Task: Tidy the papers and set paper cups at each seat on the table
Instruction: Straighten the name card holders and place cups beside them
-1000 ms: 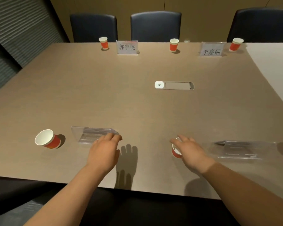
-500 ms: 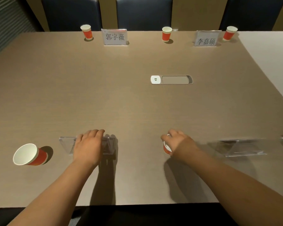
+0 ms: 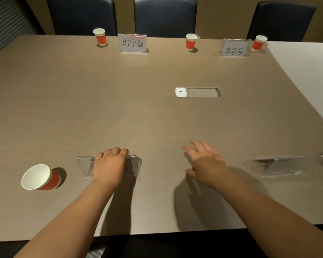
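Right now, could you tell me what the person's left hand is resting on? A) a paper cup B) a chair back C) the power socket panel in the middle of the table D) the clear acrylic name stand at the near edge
D: the left hand lies over the clear name stand, fingers curled over its top edge, while the nearest paper cup stands apart to its left.

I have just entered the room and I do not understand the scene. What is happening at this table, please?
A person is arranging a meeting table. The left hand holds a clear name stand at the near edge, its grip curled over the top. The right hand covers something small; whether it holds a cup cannot be told. One paper cup stands at the near left. Three far cups and two name cards stand by the chairs.
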